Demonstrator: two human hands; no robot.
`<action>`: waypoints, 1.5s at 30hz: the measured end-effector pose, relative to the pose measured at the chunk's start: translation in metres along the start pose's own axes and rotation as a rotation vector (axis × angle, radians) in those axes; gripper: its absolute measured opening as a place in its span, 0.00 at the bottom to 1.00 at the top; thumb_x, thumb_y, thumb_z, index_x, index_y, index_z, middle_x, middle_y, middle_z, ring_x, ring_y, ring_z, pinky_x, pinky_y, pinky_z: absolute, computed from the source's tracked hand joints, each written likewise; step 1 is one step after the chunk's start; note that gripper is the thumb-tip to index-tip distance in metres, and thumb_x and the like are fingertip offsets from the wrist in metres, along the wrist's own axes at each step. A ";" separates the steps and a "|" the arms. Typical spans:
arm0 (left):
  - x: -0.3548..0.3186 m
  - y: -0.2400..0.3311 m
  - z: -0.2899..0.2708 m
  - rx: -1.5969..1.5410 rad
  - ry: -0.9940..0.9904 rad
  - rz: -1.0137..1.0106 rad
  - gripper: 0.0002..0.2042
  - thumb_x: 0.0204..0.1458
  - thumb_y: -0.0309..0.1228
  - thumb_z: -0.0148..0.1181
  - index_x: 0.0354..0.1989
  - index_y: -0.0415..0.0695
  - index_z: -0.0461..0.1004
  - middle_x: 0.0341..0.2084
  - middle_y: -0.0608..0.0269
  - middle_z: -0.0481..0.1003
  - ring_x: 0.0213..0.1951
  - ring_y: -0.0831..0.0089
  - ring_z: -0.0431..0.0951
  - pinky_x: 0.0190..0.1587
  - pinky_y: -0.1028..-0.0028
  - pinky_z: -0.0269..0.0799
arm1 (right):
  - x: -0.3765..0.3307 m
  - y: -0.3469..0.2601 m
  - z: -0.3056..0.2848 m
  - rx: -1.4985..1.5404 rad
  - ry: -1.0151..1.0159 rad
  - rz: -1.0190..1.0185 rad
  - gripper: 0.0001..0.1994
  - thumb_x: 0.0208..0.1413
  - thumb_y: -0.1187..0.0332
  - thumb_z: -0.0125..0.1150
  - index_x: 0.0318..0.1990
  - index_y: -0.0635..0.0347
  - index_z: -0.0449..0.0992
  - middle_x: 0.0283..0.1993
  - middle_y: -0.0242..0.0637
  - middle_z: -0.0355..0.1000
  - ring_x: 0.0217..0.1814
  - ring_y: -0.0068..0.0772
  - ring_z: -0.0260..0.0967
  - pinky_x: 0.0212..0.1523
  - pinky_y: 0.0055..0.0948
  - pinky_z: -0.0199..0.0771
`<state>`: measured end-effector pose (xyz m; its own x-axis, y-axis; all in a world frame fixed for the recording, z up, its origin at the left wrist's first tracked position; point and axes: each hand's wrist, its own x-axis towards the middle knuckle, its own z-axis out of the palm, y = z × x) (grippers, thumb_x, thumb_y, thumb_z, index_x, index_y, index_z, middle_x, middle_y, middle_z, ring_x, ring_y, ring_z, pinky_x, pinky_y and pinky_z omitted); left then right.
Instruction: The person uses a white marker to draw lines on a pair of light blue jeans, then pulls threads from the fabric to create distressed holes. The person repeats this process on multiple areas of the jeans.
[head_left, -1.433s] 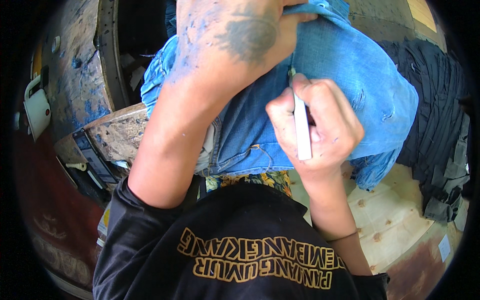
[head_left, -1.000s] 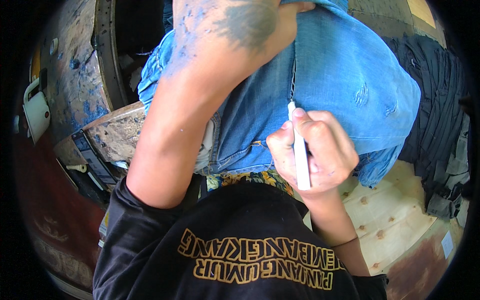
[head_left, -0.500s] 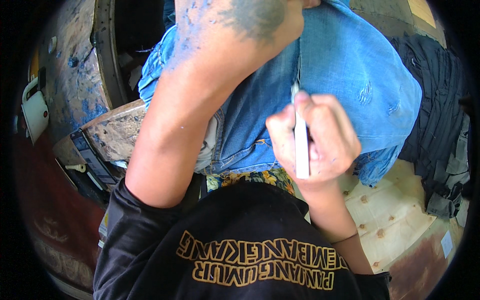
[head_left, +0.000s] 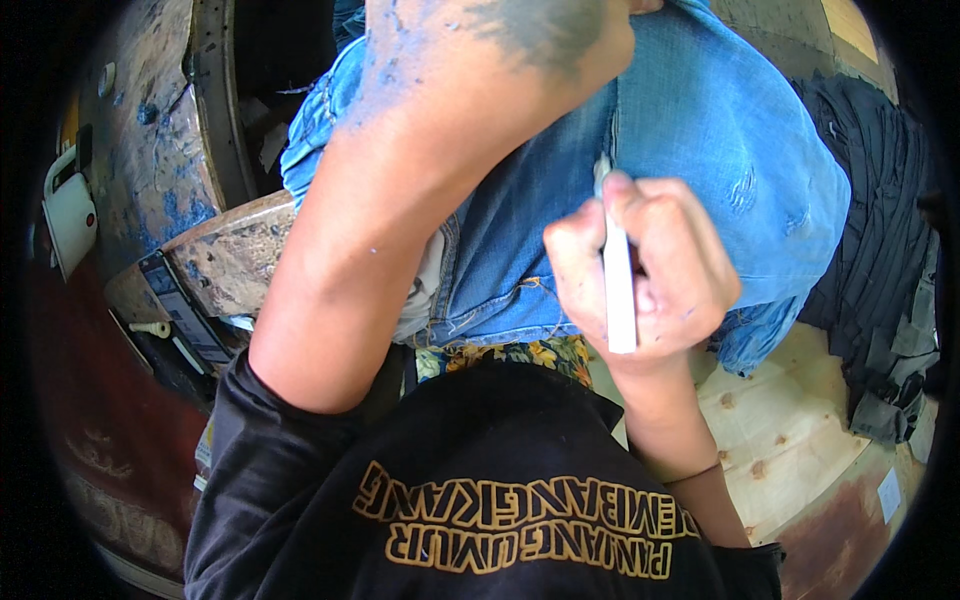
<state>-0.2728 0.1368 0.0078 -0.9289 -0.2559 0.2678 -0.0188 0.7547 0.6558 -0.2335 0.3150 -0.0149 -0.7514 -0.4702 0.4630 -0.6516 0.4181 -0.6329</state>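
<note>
Faded blue jeans (head_left: pixel 720 230) lie across my lap, with frayed patches and loose threads. My right hand (head_left: pixel 665 260) is closed around a slim, white-handled tool (head_left: pixel 619 300). The tool's narrow grey tip meets a dark seam line in the denim; whether it has a blade, I cannot make out. Dark blue-black stains cover my left hand (head_left: pixel 540 40) at the top edge. Its curled fingers appear to grip the jeans farther up the seam, though most of them fall outside the view.
Left of the jeans stands a worn, blue-stained wooden bench (head_left: pixel 225 255), with a phone (head_left: pixel 180 300) beside it. A white kettle-like appliance (head_left: pixel 70 215) is at the far left. Dark grey cloth (head_left: pixel 865 230) is heaped at right, above a pale wooden board (head_left: pixel 790 420).
My right hand and the tool have shifted slightly right and farther up along the seam. My left hand and the jeans sit a little more to the right.
</note>
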 end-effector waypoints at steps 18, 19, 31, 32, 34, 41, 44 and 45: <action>-0.001 0.015 -0.005 0.075 0.022 0.092 0.08 0.53 0.32 0.72 0.32 0.40 0.88 0.26 0.45 0.82 0.32 0.47 0.85 0.40 0.58 0.80 | -0.004 -0.005 -0.001 0.089 0.056 -0.014 0.08 0.45 0.80 0.68 0.35 0.65 0.80 0.22 0.36 0.70 0.18 0.33 0.70 0.20 0.29 0.71; 0.000 0.015 -0.005 0.078 0.004 0.076 0.08 0.53 0.33 0.72 0.32 0.40 0.88 0.26 0.45 0.82 0.32 0.47 0.85 0.40 0.58 0.80 | -0.004 -0.004 0.003 0.065 0.109 -0.022 0.09 0.46 0.81 0.67 0.36 0.66 0.80 0.21 0.36 0.70 0.18 0.33 0.70 0.19 0.28 0.71; 0.010 0.003 -0.001 0.177 -0.210 -0.103 0.12 0.54 0.39 0.73 0.41 0.46 0.90 0.31 0.48 0.85 0.34 0.50 0.87 0.41 0.57 0.82 | 0.000 -0.009 -0.023 0.315 -0.066 0.250 0.07 0.53 0.72 0.61 0.35 0.68 0.78 0.23 0.36 0.69 0.23 0.32 0.69 0.27 0.30 0.70; 0.010 0.006 -0.005 0.188 -0.183 -0.087 0.13 0.51 0.43 0.76 0.40 0.51 0.91 0.28 0.50 0.85 0.31 0.48 0.86 0.38 0.54 0.83 | 0.007 -0.011 -0.037 0.480 -0.091 0.300 0.09 0.55 0.70 0.59 0.35 0.68 0.78 0.24 0.36 0.71 0.25 0.30 0.70 0.30 0.29 0.71; 0.004 0.015 -0.018 0.164 -0.207 -0.071 0.13 0.55 0.41 0.73 0.43 0.47 0.89 0.39 0.52 0.86 0.47 0.51 0.86 0.52 0.57 0.81 | 0.023 -0.011 -0.060 0.835 -0.085 0.586 0.13 0.58 0.65 0.53 0.35 0.67 0.77 0.32 0.38 0.75 0.33 0.27 0.69 0.39 0.28 0.70; -0.075 0.046 -0.047 0.049 -0.024 0.185 0.09 0.51 0.26 0.75 0.40 0.46 0.85 0.52 0.59 0.81 0.58 0.53 0.80 0.62 0.56 0.76 | 0.040 -0.001 -0.097 0.089 -0.289 0.151 0.08 0.59 0.75 0.68 0.45 0.57 0.84 0.48 0.38 0.79 0.49 0.44 0.80 0.52 0.35 0.82; -0.095 0.053 -0.033 0.134 -0.004 0.138 0.07 0.52 0.27 0.74 0.39 0.45 0.86 0.51 0.59 0.82 0.58 0.53 0.80 0.62 0.57 0.75 | 0.030 0.007 -0.087 -0.065 -0.381 0.020 0.09 0.58 0.73 0.72 0.46 0.58 0.83 0.46 0.38 0.78 0.49 0.45 0.79 0.50 0.38 0.81; -0.098 0.053 -0.029 0.148 0.006 0.146 0.07 0.52 0.27 0.73 0.39 0.45 0.85 0.50 0.59 0.82 0.58 0.54 0.80 0.62 0.57 0.75 | 0.027 0.010 -0.085 -0.070 -0.386 0.028 0.10 0.57 0.72 0.72 0.46 0.57 0.82 0.46 0.35 0.77 0.49 0.44 0.79 0.49 0.40 0.81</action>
<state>-0.1718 0.1849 0.0367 -0.9234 -0.1402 0.3573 0.0619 0.8643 0.4992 -0.2685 0.3723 0.0438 -0.6829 -0.7104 0.1703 -0.6474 0.4805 -0.5917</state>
